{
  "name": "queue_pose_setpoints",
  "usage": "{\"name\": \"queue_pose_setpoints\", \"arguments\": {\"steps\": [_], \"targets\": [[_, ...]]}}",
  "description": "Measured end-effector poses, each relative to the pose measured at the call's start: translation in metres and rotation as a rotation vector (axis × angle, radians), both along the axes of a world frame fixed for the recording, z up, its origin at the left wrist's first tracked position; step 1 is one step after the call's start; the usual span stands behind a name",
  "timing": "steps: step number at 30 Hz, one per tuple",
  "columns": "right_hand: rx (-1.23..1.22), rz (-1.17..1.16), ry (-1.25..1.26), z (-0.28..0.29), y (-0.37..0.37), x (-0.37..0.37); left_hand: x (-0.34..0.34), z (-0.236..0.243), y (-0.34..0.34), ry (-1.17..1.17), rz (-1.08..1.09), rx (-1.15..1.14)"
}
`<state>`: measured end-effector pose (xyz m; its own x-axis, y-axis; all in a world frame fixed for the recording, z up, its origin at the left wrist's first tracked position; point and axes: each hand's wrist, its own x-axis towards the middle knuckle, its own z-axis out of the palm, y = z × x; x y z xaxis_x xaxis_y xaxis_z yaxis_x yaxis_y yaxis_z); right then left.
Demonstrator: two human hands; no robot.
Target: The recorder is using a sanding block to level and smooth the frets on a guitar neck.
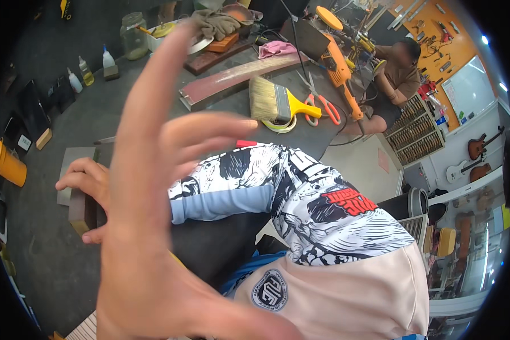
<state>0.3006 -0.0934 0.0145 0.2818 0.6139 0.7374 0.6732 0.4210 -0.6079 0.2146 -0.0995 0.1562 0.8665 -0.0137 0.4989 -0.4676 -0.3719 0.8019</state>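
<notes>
My left hand is raised close in front of the view, blurred, with fingers spread and nothing visible in it. It hides part of the bench and of my right wrist. My right arm, in a black-and-white printed sleeve, reaches leftward across the dark bench. At its end my right hand has its fingers and thumb closed round a brown block, partly hidden by the left hand. A flat grey sheet lies beside the block. To the right of the raised fingers lies a wide paintbrush with a yellow handle, over a tape roll.
Orange-handled scissors, a long reddish board and an orange power tool lie at the back. Small bottles and a glass jar stand far left, an orange cylinder nearer. Another person sits beyond the bench.
</notes>
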Motion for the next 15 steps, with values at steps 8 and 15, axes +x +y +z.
{"name": "queue_pose_setpoints", "arguments": {"steps": [8,15], "targets": [[-0.037,0.057,-0.004,0.003,-0.004,0.007,-0.125,-0.022,0.050,0.154,0.253,0.625],[-0.056,0.074,0.001,0.001,-0.002,0.006,-0.203,-0.063,0.082,0.423,0.867,0.957]]}}
